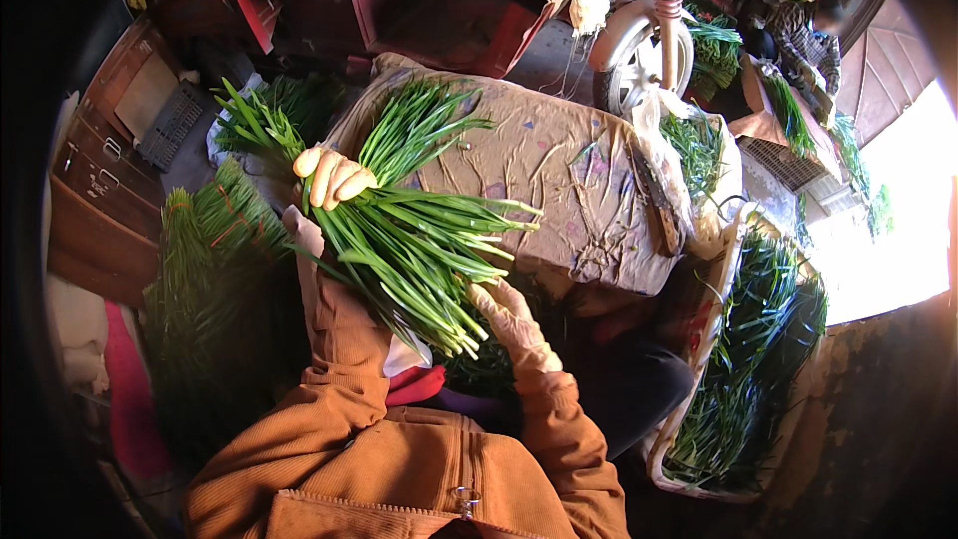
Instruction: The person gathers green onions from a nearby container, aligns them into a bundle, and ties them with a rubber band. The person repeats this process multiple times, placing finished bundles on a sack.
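Note:
My gloved left hand (334,177) is closed around a bunch of long flat green leaves (419,232), perhaps garlic chives. Their pale cut ends fan out to the right and down. My right hand (505,307), also in a thin glove, is at the lower stem ends with its fingers partly spread; whether it grips any stems is unclear. Under and behind the bunch lies a low table covered with a wrinkled brown cloth (554,157). More green leaves (415,123) lie on the cloth just beyond my left hand.
Tied green bundles (217,224) are stacked at the left. A white-rimmed crate (711,359) of loose leaves stands at the right. Beyond the table are a vehicle wheel (647,60) and a plastic bag with greens (692,153). Another person (804,45) sits at the upper right beside a crate.

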Demonstrator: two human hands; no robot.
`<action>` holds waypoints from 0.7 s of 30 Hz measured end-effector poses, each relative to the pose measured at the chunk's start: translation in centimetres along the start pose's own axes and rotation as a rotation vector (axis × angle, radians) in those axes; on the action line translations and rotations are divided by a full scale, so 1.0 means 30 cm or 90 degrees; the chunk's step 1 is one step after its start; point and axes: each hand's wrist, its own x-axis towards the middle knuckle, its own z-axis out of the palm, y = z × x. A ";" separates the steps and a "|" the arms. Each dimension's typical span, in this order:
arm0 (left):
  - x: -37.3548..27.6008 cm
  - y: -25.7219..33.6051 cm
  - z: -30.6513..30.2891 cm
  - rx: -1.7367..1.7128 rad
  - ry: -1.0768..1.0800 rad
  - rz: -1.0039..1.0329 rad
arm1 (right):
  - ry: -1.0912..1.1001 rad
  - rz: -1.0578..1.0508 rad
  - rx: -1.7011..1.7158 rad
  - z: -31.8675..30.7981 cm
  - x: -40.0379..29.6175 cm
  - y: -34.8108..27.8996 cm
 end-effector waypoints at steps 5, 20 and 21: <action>-0.015 -0.004 0.009 0.065 0.059 0.025 | 0.110 0.042 0.158 0.056 0.064 0.078; 0.030 0.032 -0.041 -0.014 -0.128 -0.060 | 0.208 0.050 -0.589 -0.272 -0.060 -0.162; 0.029 0.016 -0.037 -0.016 -0.100 -0.058 | 0.194 -0.045 -0.185 -0.253 -0.040 -0.214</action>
